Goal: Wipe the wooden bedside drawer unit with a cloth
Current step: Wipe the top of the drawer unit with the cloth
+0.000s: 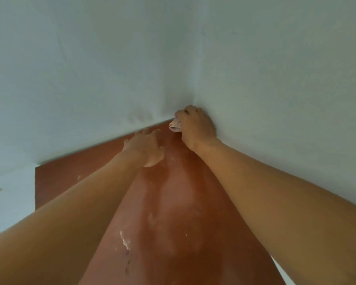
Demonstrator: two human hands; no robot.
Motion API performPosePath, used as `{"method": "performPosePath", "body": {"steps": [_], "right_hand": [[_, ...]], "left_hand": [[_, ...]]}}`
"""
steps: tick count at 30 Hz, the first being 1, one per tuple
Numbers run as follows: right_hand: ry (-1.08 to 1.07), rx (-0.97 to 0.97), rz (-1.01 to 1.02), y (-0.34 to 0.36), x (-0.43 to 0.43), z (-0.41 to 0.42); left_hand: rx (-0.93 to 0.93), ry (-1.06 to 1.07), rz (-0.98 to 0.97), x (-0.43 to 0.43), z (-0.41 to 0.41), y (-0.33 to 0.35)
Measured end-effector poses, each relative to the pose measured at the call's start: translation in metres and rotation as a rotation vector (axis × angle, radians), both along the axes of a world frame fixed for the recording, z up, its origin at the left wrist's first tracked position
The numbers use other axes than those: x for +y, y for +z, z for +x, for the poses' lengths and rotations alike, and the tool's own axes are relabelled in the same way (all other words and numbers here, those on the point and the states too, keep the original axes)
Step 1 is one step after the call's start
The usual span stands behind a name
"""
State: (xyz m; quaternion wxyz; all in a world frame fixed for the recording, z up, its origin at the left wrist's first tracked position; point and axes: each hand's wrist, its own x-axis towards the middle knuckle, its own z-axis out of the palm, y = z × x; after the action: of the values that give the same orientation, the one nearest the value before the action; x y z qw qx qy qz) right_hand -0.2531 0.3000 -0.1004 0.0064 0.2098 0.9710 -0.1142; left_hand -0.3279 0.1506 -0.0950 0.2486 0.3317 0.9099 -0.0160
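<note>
Beneath both forearms: one wooden drawer unit (173, 202), reddish-brown top only in view, carrying pale smears and one whitish streak (124, 241) nearer the viewer than the left hand. At the far corner of that top, where two pale walls (111, 68) meet: one right hand (195, 126), fingers curled closed around one rolled pale cloth (174, 126), whose end protrudes on the side toward the left hand; one left hand (145, 146), just beside and slightly nearer, lies palm-down and flat on the wood, fingers extended, holding nothing. Brands, labels, writing: none legible on cloth or unit.
</note>
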Motion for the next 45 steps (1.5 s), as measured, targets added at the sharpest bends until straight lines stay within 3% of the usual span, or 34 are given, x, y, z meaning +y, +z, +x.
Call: {"method": "performPosePath", "body": {"steps": [4,17,28,37,45], "right_hand": [[0.092,-0.179,-0.093,-0.054,0.001,-0.001],[0.052,-0.1,-0.081,-0.074,-0.007,0.018],[0.005,-0.086,-0.066,-0.076,-0.057,0.142],[-0.005,-0.106,-0.07,-0.074,-0.093,0.257],[-0.023,-0.077,-0.096,-0.065,-0.126,0.37]], "left_hand": [[-0.016,0.007,-0.14,0.002,-0.005,-0.037],[0.046,0.013,-0.167,0.001,0.0,-0.046],[0.099,0.054,-0.198,0.01,0.011,-0.033],[0.123,-0.1,0.01,-0.023,0.166,-0.043],[0.107,-0.084,0.015,-0.064,0.253,-0.043]]}}
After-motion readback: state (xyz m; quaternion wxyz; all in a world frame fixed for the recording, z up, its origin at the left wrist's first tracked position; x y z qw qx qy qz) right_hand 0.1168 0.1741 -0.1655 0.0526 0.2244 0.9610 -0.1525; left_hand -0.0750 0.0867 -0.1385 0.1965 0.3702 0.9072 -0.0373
